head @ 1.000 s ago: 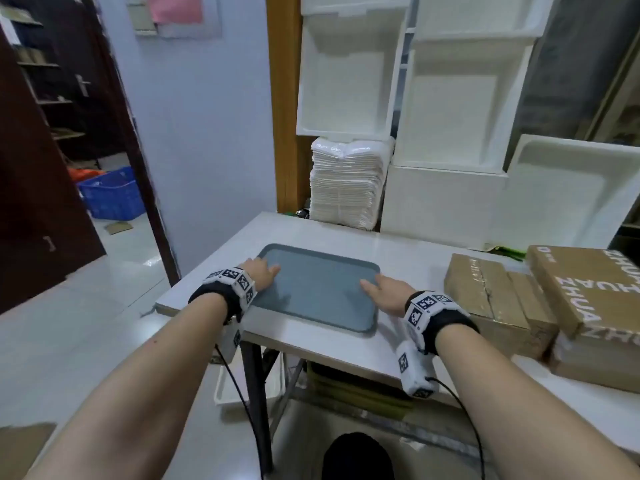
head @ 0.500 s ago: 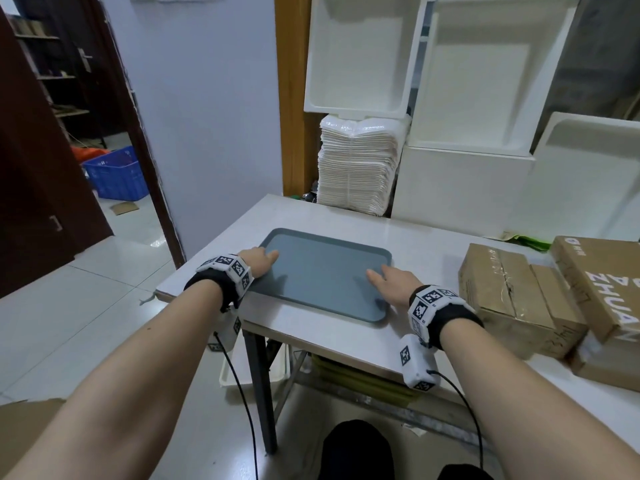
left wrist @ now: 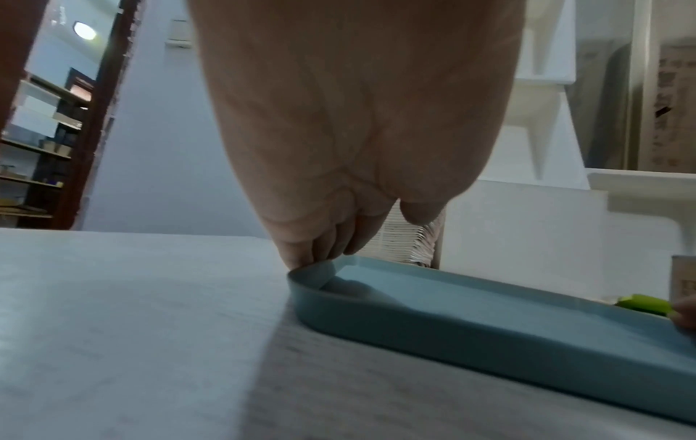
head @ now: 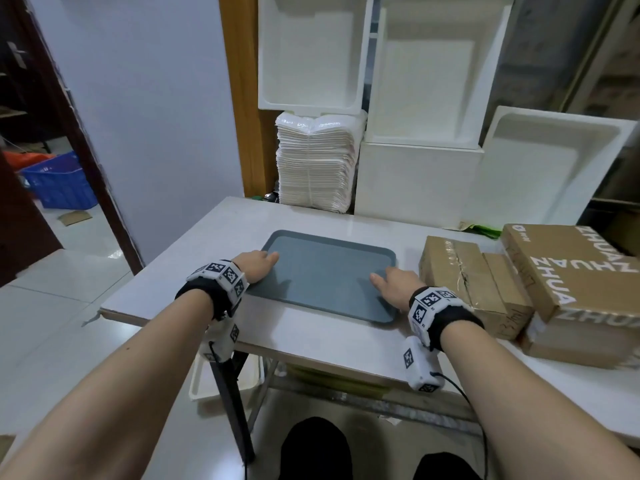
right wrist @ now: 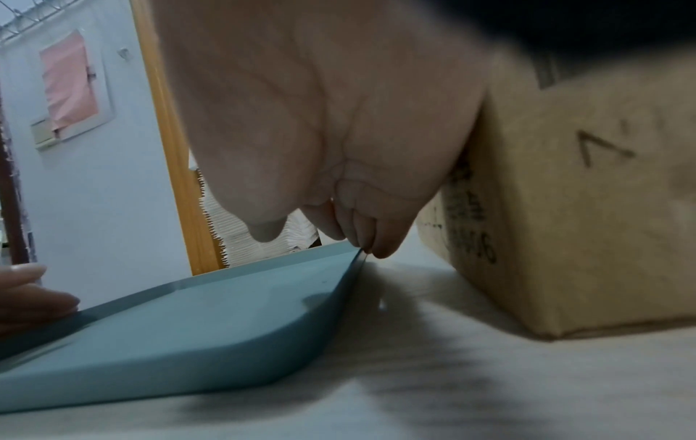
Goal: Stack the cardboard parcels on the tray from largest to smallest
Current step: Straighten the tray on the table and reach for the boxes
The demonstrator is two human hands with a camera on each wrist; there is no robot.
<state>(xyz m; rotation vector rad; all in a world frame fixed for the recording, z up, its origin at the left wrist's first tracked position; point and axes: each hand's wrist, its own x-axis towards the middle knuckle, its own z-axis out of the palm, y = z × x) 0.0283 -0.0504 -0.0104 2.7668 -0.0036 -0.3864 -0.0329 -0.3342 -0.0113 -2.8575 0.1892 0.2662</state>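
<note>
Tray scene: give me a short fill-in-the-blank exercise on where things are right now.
1. The left hand and the right hand both touch the ___.
2. It holds ___ parcels.
3. The parcels stand on the table, to its ___.
Missing words: tray; no; right.

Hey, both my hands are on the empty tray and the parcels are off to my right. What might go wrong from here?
1. The tray lies near the table's front edge, so a tall stack might tip off.
2. The largest parcel rests on another box; lifting it may drag that one.
3. The taped parcel stands close beside the right hand and could get knocked.
</note>
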